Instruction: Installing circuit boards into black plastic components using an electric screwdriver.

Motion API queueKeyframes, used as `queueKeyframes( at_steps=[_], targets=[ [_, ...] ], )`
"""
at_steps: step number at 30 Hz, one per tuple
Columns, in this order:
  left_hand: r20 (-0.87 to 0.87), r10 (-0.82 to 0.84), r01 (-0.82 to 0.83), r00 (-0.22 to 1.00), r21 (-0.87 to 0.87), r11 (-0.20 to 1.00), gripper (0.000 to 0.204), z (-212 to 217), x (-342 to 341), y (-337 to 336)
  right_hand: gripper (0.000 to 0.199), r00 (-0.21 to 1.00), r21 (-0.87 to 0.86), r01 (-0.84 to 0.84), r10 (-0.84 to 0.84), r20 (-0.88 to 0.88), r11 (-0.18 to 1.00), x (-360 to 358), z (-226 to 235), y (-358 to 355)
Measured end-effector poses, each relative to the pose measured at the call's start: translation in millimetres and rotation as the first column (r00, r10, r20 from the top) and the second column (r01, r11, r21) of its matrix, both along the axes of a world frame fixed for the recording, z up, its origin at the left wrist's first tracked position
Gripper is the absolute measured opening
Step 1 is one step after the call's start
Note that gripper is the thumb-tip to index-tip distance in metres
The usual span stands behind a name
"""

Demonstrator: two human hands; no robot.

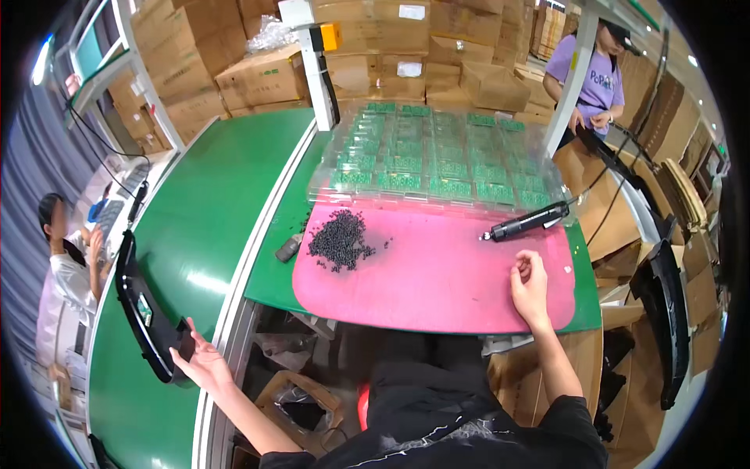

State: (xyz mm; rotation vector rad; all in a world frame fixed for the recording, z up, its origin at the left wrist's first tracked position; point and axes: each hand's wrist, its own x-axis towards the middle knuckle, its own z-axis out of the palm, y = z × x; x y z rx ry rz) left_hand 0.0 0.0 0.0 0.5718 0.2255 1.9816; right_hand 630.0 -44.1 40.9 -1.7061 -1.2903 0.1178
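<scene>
My left hand (206,366) is at the near end of a long, curved black plastic housing (148,332) lying on the green conveyor belt. Its fingers are spread, and the thumb is close to the housing's end; I cannot tell whether it touches. A small green circuit board (144,309) shows inside the housing. Over the right part of the pink mat (437,273), my right hand (530,285) has loosely bent fingers with a gap to the thumb, and nothing shows in it. A black electric screwdriver (527,223) lies just beyond that hand. Small black screws (341,241) are heaped on the mat's left side.
Clear plastic trays (437,156) of green circuit boards stand behind the mat. Metal posts (314,78) rise from the bench. An open carton (301,402) is below. Black housings (662,320) stand at the right. One person (74,258) sits left; another (590,78) stands far right.
</scene>
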Motion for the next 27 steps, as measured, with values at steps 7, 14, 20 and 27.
queueKeyframes(
  at_steps=[7, 14, 20, 27],
  targets=[
    [-0.255, -0.062, -0.077, 0.965, -0.503, 0.861, 0.040, 42.4, 107.6, 53.4, 0.026, 0.954, 0.023, -0.031, 0.023, 0.298, 0.999, -15.9, 16.5, 12.7],
    [-0.697, -0.231, 0.120, 0.679, -0.205, 0.971, 0.027, 51.8, 216.2, 66.4, 0.030, 0.913, -0.065, -0.033, 0.057, 0.404, 0.997, -24.9, 19.4, 11.3],
    [-0.837, -0.376, 0.461, 0.397, -0.172, 0.871, 0.022, 59.5, 278.9, 75.6, 0.032, 0.895, -0.051, 0.004, 0.019, 0.446, 0.999, -29.4, 20.2, 3.0],
    [-0.984, -0.176, 0.448, -0.004, -0.159, 0.880, 0.015, 61.5, 315.7, 75.4, 0.041, 0.869, 0.118, -0.032, -0.031, 0.495, 0.992, -17.0, 16.5, -1.3]
  ],
)
